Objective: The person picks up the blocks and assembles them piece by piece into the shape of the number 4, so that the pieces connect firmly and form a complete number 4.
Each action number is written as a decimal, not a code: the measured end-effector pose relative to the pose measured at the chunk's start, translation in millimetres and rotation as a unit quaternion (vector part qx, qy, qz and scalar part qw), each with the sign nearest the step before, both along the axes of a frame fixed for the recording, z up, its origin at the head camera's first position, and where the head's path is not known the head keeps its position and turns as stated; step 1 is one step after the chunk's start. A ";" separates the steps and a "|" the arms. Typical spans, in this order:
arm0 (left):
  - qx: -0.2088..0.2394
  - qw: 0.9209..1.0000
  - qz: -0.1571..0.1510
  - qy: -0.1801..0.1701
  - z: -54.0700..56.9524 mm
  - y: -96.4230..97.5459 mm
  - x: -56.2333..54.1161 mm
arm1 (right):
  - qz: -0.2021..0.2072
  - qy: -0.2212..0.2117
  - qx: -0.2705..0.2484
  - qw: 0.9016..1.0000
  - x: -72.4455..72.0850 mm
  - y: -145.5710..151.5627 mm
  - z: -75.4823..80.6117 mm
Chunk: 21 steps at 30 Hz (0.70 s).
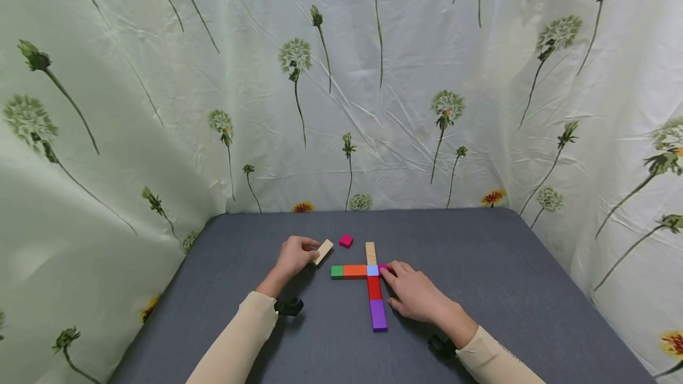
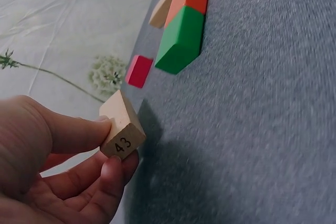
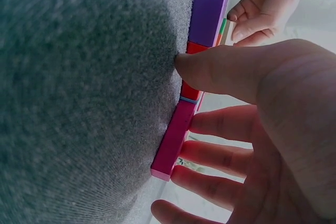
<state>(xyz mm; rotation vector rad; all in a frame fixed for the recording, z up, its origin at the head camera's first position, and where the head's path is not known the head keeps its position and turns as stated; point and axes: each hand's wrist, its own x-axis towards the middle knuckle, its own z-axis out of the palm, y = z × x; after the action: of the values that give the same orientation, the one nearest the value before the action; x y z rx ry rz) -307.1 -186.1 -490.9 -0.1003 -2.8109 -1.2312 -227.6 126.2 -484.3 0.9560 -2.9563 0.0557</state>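
My left hand (image 1: 292, 259) pinches a plain wooden block (image 1: 323, 252) between thumb and fingers, left of a cross of coloured blocks. In the left wrist view the block's end bears the number 43, and a shadow lies beneath it on the cloth. My right hand (image 1: 418, 295) lies at the cross's right arm, fingers extended and touching a magenta block (image 3: 173, 140); in the head view they hide most of it. The thumb is near a red block (image 1: 375, 289). A light blue square (image 1: 372, 270) marks the centre, with orange (image 1: 354, 271) and green (image 1: 337, 272) blocks leftward.
A purple block (image 1: 378, 316) ends the cross's near arm, and another plain wooden block (image 1: 370, 253) forms the far arm. Apart from them, a crimson block (image 1: 346, 241) lies farther back. Behind the dark grey tabletop (image 1: 256, 230) hangs a flowered curtain (image 1: 405, 105).
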 end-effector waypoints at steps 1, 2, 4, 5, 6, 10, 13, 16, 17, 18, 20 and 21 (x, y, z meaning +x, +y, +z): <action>0.000 1.000 -0.001 -0.001 -0.2 1.5 -0.1 | -0.002 -0.001 0.002 1.000 0.0 -0.1 -0.1; 0.001 1.000 0.000 -0.004 -0.4 3.1 -0.1 | -0.002 -0.002 0.001 1.000 -0.2 -0.1 -0.4; 0.002 1.000 -0.003 -0.007 -1.2 6.1 -0.5 | -0.004 -0.002 0.004 1.000 -0.1 -0.2 -0.2; 0.002 1.000 -0.005 -0.007 -1.4 7.4 -0.8 | -0.005 -0.002 0.005 1.000 -0.2 -0.2 -0.4; 0.004 1.000 -0.005 -0.009 -1.6 8.9 -0.9 | -0.005 -0.002 0.005 1.000 -0.2 -0.3 -0.4; 0.006 1.000 -0.005 -0.011 -2.8 13.6 -0.8 | 0.000 -0.002 -0.001 1.000 0.4 0.0 -0.3; 0.004 1.000 -0.005 -0.012 -4.3 16.3 0.2 | 0.010 0.001 -0.010 1.000 1.3 0.6 -0.1; 0.006 1.000 -0.008 -0.011 -4.5 19.1 1.2 | 0.018 0.006 -0.013 1.000 2.0 1.5 0.2; 0.008 1.000 -0.010 -0.008 -4.1 20.2 1.5 | 0.019 0.007 -0.013 1.000 2.0 1.7 0.1; 0.009 1.000 -0.013 -0.006 -3.4 21.3 1.9 | 0.020 0.009 -0.013 1.000 1.9 1.9 0.1; 0.007 1.000 -0.019 0.000 -1.9 23.8 2.1 | 0.018 0.010 -0.010 1.000 1.5 2.1 -0.1; 0.005 1.000 -0.023 0.003 -1.3 25.1 2.1 | 0.017 0.011 -0.010 1.000 1.4 2.1 0.1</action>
<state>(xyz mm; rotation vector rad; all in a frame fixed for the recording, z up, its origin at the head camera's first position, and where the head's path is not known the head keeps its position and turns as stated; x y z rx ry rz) -305.0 -161.0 -492.2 -0.1686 -2.8124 -1.2508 -226.2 128.4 -484.3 0.9985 -2.9144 0.0754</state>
